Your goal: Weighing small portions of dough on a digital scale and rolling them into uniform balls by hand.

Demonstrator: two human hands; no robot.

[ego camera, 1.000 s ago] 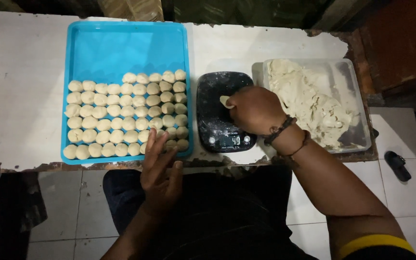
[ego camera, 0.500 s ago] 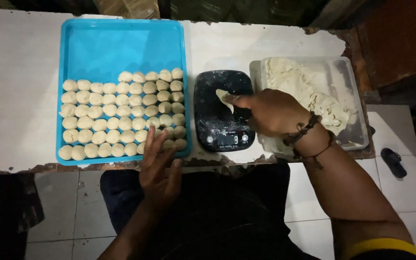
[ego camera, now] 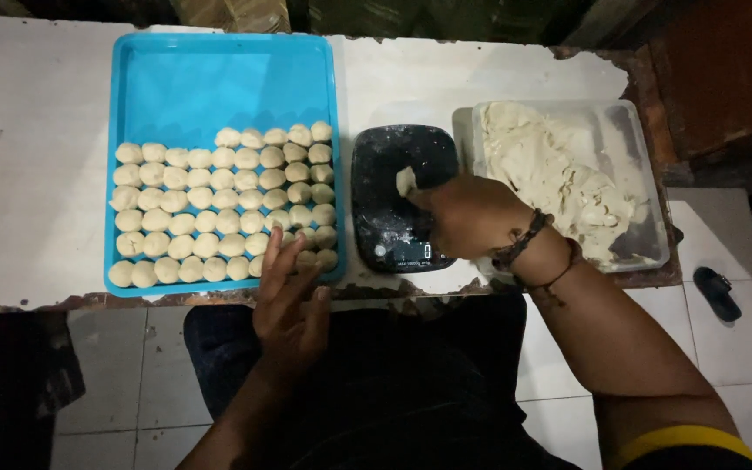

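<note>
White tabletop (ego camera: pixel 28 174) | dough piece (ego camera: pixel 406 181) over black scale (ego camera: pixel 385 165), pinched in right hand (ego camera: pixel 472 218) grip | left hand (ego camera: pixel 289 305) grip apart, fingers on blue tray (ego camera: pixel 219 78) edge beside dough balls (ego camera: pixel 219 200) | clear tub (ego camera: pixel 633 139) with dough right of scale.

White table (ego camera: pixel 28 130), tiled floor (ego camera: pixel 733 348), perhaps a dark sandal (ego camera: pixel 717 292).

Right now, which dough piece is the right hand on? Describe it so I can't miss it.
Find the black scale between the blue tray and the clear dough tub. The piece sits on the scale at the right hand fingertips: alone and ragged, unlike the tray's round balls.
</note>
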